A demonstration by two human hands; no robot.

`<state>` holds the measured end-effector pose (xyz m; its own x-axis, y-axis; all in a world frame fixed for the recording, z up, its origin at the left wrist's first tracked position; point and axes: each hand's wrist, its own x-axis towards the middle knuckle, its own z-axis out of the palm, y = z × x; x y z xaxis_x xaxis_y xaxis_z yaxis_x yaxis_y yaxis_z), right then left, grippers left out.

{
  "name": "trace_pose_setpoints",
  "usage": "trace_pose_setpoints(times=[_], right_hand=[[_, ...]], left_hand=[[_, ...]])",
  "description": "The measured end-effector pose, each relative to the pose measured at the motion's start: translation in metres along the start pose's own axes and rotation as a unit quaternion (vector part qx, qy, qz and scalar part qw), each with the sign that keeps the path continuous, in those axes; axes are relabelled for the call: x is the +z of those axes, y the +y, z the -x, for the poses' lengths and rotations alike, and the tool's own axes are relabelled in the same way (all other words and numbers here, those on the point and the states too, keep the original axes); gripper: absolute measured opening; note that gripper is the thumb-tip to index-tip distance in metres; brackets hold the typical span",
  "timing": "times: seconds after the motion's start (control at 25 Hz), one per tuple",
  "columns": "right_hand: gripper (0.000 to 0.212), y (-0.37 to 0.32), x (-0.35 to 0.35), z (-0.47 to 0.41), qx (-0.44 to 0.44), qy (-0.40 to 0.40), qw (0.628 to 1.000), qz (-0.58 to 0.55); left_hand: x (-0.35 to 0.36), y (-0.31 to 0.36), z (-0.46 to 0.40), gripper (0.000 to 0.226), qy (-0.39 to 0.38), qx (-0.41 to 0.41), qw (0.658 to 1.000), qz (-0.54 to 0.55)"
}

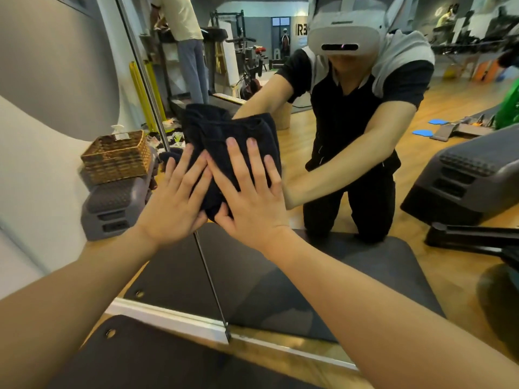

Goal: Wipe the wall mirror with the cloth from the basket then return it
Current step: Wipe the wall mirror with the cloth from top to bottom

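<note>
A dark folded cloth (224, 130) is pressed flat against the wall mirror (337, 262), near the mirror's left edge. My left hand (174, 203) lies on the cloth's lower left part with its fingers spread. My right hand (252, 192) lies beside it on the cloth's lower right part, fingers also spread. Both palms press the cloth to the glass. A brown wicker basket (118, 158) stands to the left on a grey step platform (115, 206), with a white item showing inside it.
The mirror reflects a kneeling person with a headset, a wooden floor, gym machines and another person at the back. A dark mat (157, 357) lies on the floor under my arms. A white baseboard (174, 318) runs along the mirror's bottom edge.
</note>
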<state>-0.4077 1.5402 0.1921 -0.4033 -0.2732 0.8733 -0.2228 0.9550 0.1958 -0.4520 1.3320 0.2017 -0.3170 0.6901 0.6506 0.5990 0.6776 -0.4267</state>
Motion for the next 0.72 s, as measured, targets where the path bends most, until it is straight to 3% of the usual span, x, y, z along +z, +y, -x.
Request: trace_pose_setpoints(times=[0.4, 0.72], right_hand=[[0.084, 0.039, -0.008, 0.073, -0.068, -0.056, 0.995, 0.042], [0.092, 0.175, -0.077, 0.165, -0.084, -0.089, 0.988, 0.089]], left_hand=[[0.03, 0.088, 0.018, 0.075, -0.03, -0.024, 0.998, 0.041], [0.058, 0.244, -0.053, 0.09, -0.017, -0.029, 0.997, 0.074]])
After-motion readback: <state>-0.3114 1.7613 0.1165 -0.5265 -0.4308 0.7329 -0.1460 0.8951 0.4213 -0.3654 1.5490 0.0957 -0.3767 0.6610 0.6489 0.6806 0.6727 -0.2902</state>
